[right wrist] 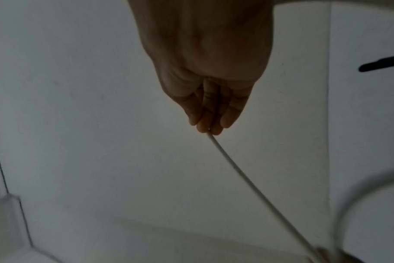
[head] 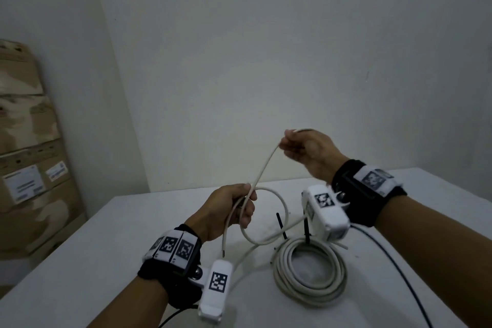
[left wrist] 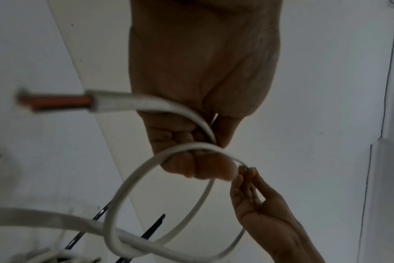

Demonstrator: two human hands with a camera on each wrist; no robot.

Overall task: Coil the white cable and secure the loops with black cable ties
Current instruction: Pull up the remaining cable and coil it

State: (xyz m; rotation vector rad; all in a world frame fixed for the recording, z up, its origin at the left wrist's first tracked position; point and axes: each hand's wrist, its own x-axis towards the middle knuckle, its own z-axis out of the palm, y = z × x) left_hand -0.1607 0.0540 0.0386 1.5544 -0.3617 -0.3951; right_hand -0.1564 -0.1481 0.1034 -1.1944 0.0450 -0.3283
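Note:
A white cable (head: 262, 170) runs taut between my two hands above the white table (head: 127, 253). My left hand (head: 243, 205) grips it where a small loop (left wrist: 133, 179) crosses, and the cut end with orange cores (left wrist: 56, 103) sticks out below the fist. Higher and to the right, my right hand (head: 286, 145) pinches the cable between fingertips (right wrist: 208, 129). The rest of the cable lies as a flat coil (head: 310, 295) on the table under my right wrist. Two black cable ties (head: 281, 226) (head: 306, 231) lie just behind the coil.
Stacked cardboard boxes (head: 26, 141) stand at the left beside the table. A bare wall (head: 266, 61) rises behind the table's far edge. A thin black cord (head: 394, 261) trails from my right wrist across the table's right side.

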